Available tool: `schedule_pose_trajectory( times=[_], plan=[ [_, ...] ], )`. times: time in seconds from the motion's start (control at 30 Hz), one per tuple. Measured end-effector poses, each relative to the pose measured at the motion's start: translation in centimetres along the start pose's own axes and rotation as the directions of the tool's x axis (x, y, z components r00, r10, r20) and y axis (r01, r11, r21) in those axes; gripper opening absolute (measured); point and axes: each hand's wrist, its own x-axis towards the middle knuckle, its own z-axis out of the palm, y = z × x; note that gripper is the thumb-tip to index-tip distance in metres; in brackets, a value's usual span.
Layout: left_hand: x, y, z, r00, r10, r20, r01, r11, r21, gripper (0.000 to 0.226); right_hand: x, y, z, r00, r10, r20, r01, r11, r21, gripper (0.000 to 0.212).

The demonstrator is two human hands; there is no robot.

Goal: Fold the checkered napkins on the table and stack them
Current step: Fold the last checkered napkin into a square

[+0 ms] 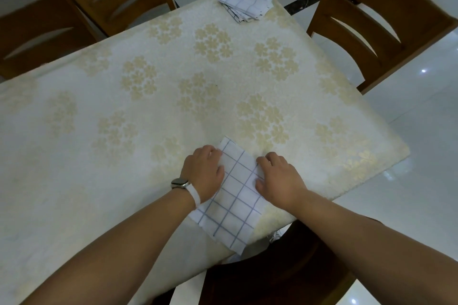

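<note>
Floral tablecloth (173,77), wooden chairs (376,25), checkered napkin (233,200)

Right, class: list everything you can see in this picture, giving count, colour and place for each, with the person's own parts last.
napkin: one, white with blue checks, near table edge, under both hands
napkin stack: one pile, white with blue and dark checks, far corner
tablecloth: one, cream with beige flowers, covering the table
chairs: at least three, brown wood, around the table
watch: one, white strap, left wrist
left hand: on napkin's left edge
right hand: on napkin's right edge
</note>
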Motion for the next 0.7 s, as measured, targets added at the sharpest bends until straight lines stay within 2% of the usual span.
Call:
schedule_pose_trajectory(
  times=[0.1, 0.17, 0.2, 0.27, 0.37, 0.5, 0.7],
  plan=[
    [-2.0, -0.6, 0.8, 0.955, 0.295, 0.011, -0.293, 0.941, 0.169, 0.038, -0.8, -0.5, 0.5, 0.990, -0.141, 0.006, 0.141, 0.981, -0.131, 0.060],
    [-3.3, -0.6, 1.3, 0.941, 0.332, 0.062, -0.337, 0.916, 0.216, 0.042, -1.1, -0.8, 0.8, 0.978, -0.211, 0.009, 0.209, 0.962, -0.175, 0.064],
    [-3.9, -0.6, 1.5, 0.957, 0.281, 0.075, -0.290, 0.933, 0.212, 0.043, -1.3, -1.0, 0.9, 0.970, -0.242, 0.018, 0.240, 0.952, -0.191, 0.065],
    [-4.8, -0.9, 1.6, 0.995, 0.091, 0.047, -0.098, 0.981, 0.170, 0.042, -1.5, -1.3, 1.2, 0.954, -0.295, 0.053, 0.299, 0.929, -0.220, 0.068],
    [-5.7, -1.9, 1.6, 0.988, -0.156, 0.014, 0.154, 0.985, 0.083, 0.039, -2.0, -1.5, 1.8, 0.928, -0.349, 0.131, 0.371, 0.900, -0.229, 0.071],
    [-6.3, -3.1, 1.5, 0.945, -0.328, 0.007, 0.328, 0.944, -0.037, 0.024, -2.8, -2.2, 2.6, 0.895, -0.387, 0.223, 0.436, 0.865, -0.249, 0.073],
    [-5.9, -3.4, 1.5, 0.910, -0.409, 0.067, 0.415, 0.897, -0.154, 0.023, -2.9, -3.4, 3.4, 0.905, -0.357, 0.233, 0.411, 0.874, -0.260, 0.073]
  ],
)
